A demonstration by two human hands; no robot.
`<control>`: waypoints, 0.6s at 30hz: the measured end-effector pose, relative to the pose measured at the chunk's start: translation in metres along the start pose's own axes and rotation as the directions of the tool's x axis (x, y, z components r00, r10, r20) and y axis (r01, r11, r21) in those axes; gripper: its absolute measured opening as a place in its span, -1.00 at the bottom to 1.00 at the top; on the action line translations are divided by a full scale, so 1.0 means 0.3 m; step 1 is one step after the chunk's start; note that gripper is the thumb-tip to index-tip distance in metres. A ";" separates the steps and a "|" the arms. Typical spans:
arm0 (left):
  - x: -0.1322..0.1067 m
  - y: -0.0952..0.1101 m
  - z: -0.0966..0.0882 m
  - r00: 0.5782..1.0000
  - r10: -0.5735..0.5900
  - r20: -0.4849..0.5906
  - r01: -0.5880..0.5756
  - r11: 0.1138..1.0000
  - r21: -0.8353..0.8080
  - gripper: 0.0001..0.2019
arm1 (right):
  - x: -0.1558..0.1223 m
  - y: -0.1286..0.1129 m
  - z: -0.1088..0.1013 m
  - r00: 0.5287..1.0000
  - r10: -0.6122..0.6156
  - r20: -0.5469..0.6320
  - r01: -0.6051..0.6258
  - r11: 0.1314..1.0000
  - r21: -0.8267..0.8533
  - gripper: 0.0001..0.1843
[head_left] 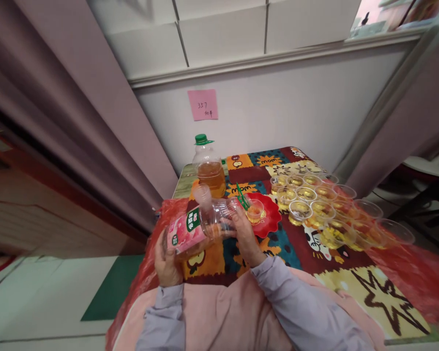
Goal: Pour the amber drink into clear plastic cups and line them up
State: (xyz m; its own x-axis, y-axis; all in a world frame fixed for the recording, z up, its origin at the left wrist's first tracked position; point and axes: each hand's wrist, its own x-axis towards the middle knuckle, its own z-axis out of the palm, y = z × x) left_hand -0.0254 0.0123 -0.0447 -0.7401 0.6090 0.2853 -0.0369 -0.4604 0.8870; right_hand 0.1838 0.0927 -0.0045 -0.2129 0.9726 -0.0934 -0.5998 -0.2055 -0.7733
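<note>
A clear plastic bottle (190,234) with a pink label lies tilted almost on its side in both of my hands. My left hand (168,263) is closed around its base, and my right hand (243,236) grips it near the neck. The bottle's mouth points right, close above a small clear cup (255,212) with some amber liquid in it. That cup stands on a red scalloped plate (274,219). A green strip (242,196) sticks up by the bottle's neck. Whether liquid is flowing is too blurred to tell.
Behind the bottle stands a large jug (211,178) of amber liquid with a green cap. An empty-looking small cup (204,196) is beside it. Several clear cups (310,209) of yellow liquid crowd the right side of the patterned tablecloth (292,258). Red plastic sheeting (149,253) hangs at the left edge.
</note>
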 end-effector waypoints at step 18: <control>0.027 0.015 -0.074 0.944 0.310 0.109 -0.328 0.875 0.355 -0.24 | -0.023 0.036 -0.044 0.972 -0.125 0.198 0.154 0.979 -0.136 -0.23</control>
State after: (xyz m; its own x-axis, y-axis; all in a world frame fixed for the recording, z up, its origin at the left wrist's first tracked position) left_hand -0.0465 0.0007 -0.0466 -0.6370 0.5031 0.5841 0.4490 -0.3738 0.8116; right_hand 0.1890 0.0852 -0.0203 -0.2848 0.9496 0.1306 -0.5152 -0.0368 -0.8563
